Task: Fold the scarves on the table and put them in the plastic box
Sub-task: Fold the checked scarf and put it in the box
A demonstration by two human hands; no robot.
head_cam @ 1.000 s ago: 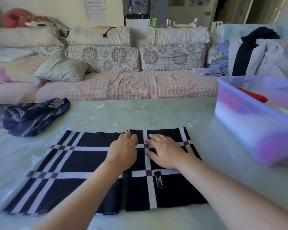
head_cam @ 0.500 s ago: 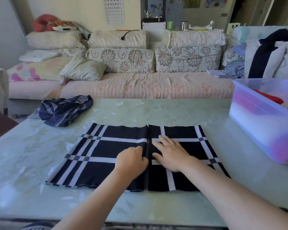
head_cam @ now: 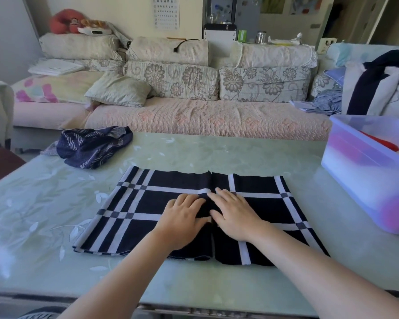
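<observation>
A navy scarf with white checks (head_cam: 145,201) lies flat on the table, its two ends meeting in a seam down the middle. My left hand (head_cam: 184,218) rests on it just left of that seam, fingertips at the edge of the flap. My right hand (head_cam: 236,215) presses flat on the right flap, fingers spread. A crumpled blue patterned scarf (head_cam: 95,146) sits at the far left of the table. The clear plastic box (head_cam: 364,178) stands at the right edge with a red item (head_cam: 384,142) inside.
The table (head_cam: 44,203) has a pale green leaf-print cover. Behind its far edge runs a sofa (head_cam: 205,118) with floral cushions. Clothes are piled on a chair (head_cam: 382,88) behind the box. A dark seat (head_cam: 0,162) stands at the left.
Both hands slid along the scarf's middle seam, toward me and then a little away. The view widened, so the whole scarf and the table's front edge show.
</observation>
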